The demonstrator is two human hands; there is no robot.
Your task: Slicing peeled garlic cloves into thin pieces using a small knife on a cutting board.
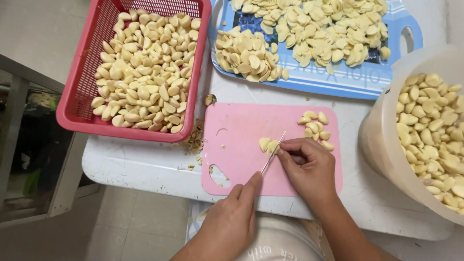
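A red basket [77,104] full of peeled cloves stands at the table's [145,166] left end. A blue tray [348,79] at the top holds heaps of sliced garlic. A pale tub [382,140] on the right is filled with more cloves. Brown trimmings [195,140] lie just below the basket's corner. Grey floor tiles [130,227] show beneath.

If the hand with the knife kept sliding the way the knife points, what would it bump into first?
Probably the garlic clove on the pink cutting board, pinned by the right hand. The left hand aims the knife up and right, with its blade already at that clove.
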